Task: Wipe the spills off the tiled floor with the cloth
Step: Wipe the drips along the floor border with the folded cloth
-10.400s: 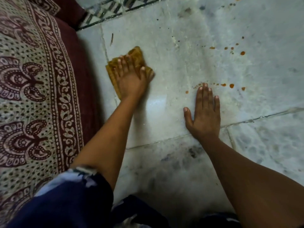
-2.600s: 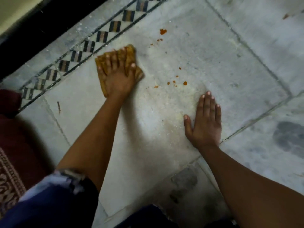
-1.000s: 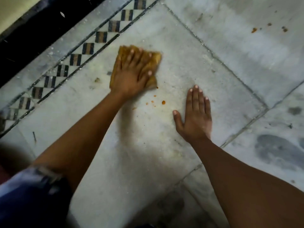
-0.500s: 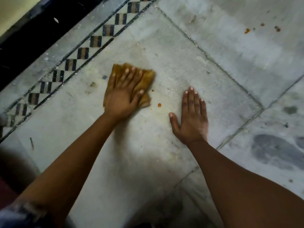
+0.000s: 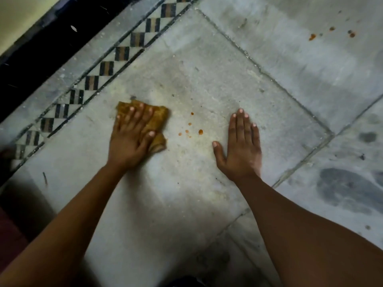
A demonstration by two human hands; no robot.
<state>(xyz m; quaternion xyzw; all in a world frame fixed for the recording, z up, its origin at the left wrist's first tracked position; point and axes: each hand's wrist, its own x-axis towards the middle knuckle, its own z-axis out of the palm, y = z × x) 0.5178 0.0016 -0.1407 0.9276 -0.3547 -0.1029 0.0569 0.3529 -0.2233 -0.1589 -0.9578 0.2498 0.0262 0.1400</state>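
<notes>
The left hand [image 5: 129,145] lies flat on a folded mustard-yellow cloth [image 5: 158,119], fingers spread and fairly straight, thumb stretched out over the cloth's near corner. It presses the cloth down on the pale grey stone-tiled floor [image 5: 186,193] and does not clutch it. The cloth shows beyond the fingertips and to the thumb side of this hand, and the palm covers the rest. A small cluster of orange-red spilled drops [image 5: 200,132] sits on the same tile, just off the thumb side of the pressing hand and apart from the cloth's edge, between the two hands. The right hand [image 5: 241,150] rests palm down on the bare tile on the far side of those drops, fingers together and straight, thumb out, holding nothing. A few more orange specks [image 5: 312,36] lie on another tile, well beyond the right hand's fingertips. A black-and-white chequered inlay border [image 5: 107,68] runs aslant past the left hand's outer side, near the cloth's far corner. A dark grey blotch [image 5: 350,189] marks the tile outside the right wrist.
</notes>
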